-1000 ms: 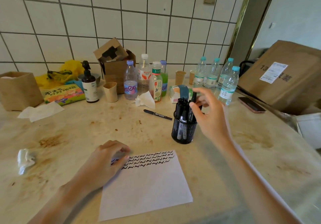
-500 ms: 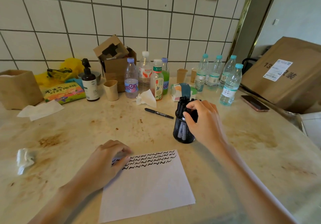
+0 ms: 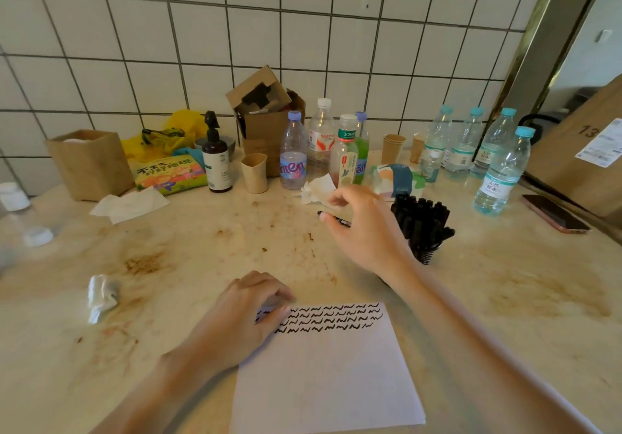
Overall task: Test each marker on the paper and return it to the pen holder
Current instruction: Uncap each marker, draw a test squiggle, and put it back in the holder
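— What is the right hand (image 3: 367, 228) doing, seen from the head camera?

— It reaches over the loose marker (image 3: 331, 219) lying on the table (image 3: 188, 252), left of the pen holder (image 3: 424, 231). The fingers are spread and loosely bent, thumb and forefinger apart above the marker. A fingertip looks to be at its near end (whether it truly touches, I cannot tell). It grips nothing.

— And the left hand (image 3: 247, 312)?

— It rests on the top left corner of the paper (image 3: 330, 373), fingers curled down with the tips pressing the sheet flat. It holds nothing.

— Where do the task's things sit?

— The paper lies at the near edge of the table, with three rows of black squiggles along its top. The pen holder stands just behind the right forearm, packed with black markers, caps up.

— Anything else?

— Water bottles (image 3: 501, 171) and paper cups stand along the tiled wall, a crumpled tissue (image 3: 101, 295) lies to the left, and a phone (image 3: 555, 213) to the right.
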